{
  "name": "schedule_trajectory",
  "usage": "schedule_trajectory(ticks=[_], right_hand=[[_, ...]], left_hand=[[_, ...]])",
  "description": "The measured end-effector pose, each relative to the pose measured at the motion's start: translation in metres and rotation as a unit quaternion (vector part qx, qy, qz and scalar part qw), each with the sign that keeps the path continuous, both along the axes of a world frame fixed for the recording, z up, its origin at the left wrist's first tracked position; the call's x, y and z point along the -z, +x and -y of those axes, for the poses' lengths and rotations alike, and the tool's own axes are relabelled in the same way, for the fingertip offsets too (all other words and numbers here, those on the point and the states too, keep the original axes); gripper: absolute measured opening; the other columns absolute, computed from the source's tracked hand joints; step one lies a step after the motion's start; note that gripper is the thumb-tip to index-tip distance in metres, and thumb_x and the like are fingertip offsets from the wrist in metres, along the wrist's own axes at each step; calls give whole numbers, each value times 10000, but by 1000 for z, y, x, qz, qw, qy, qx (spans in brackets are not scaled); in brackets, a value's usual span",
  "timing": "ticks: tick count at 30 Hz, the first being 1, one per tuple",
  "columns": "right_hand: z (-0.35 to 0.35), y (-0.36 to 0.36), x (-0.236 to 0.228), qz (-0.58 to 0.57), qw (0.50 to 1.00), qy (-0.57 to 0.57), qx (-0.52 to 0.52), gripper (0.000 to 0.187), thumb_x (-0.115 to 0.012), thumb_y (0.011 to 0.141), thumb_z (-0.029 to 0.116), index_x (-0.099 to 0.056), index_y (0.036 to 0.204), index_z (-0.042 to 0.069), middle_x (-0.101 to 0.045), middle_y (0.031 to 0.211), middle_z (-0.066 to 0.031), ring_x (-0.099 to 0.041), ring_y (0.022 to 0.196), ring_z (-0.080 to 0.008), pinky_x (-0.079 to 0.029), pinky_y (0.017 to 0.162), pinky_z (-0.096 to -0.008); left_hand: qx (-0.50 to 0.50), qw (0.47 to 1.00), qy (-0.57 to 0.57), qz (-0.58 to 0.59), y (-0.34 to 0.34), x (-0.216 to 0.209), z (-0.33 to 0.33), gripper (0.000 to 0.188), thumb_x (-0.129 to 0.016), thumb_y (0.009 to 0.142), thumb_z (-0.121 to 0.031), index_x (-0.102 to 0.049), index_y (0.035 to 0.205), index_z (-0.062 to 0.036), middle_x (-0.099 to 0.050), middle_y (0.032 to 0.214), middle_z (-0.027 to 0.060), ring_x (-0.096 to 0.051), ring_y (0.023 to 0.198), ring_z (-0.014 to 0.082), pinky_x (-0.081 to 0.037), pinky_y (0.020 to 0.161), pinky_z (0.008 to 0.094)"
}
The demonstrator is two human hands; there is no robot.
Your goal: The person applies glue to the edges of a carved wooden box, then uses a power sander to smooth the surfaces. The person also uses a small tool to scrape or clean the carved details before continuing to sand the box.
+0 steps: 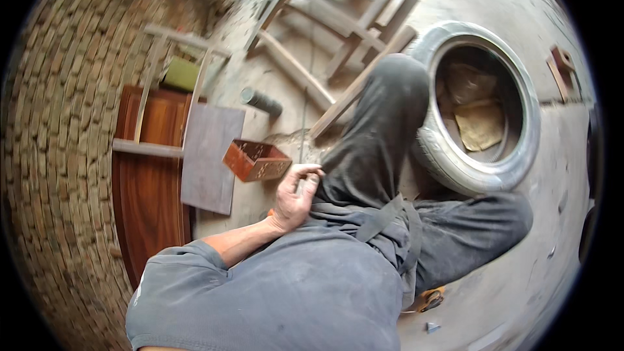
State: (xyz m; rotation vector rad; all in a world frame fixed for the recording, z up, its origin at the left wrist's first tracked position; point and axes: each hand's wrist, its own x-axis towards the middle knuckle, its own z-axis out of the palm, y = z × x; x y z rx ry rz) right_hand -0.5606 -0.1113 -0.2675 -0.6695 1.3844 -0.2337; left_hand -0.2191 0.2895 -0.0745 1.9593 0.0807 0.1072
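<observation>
My left hand rests at my left hip beside my thigh. Its fingers are curled in with the thumb against them, and whatever they may hold is hidden. Just beyond it, on the floor, stands a small open reddish-brown box with patterned sides; the hand is apart from it. A bit of something orange shows behind the wrist. My right hand is out of the picture. I sit with both knees bent, dark dusty trousers spread in front of me.
A tyre lies right of my knees, a yellowish piece inside. Wooden frames stand ahead. Left are a dark cylinder, grey board and brown wood panel by a brick wall. A yellow-black tool lies lower right.
</observation>
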Motion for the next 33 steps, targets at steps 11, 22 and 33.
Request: schedule_trajectory(ticks=[11, 22, 33], right_hand=[[205, 155, -102, -26, 841, -539, -45, 472, -704, 1016, 278, -575, 1362, -18, -683, 1213, -221, -705, 1081, -346, -613, 861, -492], [56, 345, -240, -141, 327, -822, -444, 393, -617, 1046, 188, -634, 1413, 49, -593, 1487, -177, -546, 1388, -342, -400, 1171, -479], [-38, 398, -313, 287, 507, -663, -471, 527, -712, 963, 136, -567, 1445, -21, -532, 1533, -229, -460, 1480, -380, -320, 1249, -512]], left_hand=[[-525, 813, 157, -196, -36, 72, -206, 1267, -845, 790, -657, -259, 1574, 147, -257, 1637, 362, -217, 1563, 455, -211, 1287, 519], [-478, 820, 135, -285, -2, 120, -238, 1194, -861, 703, -297, -173, 1593, 103, -456, 1498, 360, -488, 1400, 440, -419, 1184, 491], [-70, 983, 164, 33, 82, -239, -146, 866, -636, 742, -72, -446, 1575, 69, -521, 1584, 199, -478, 1483, 247, -328, 1257, 359]])
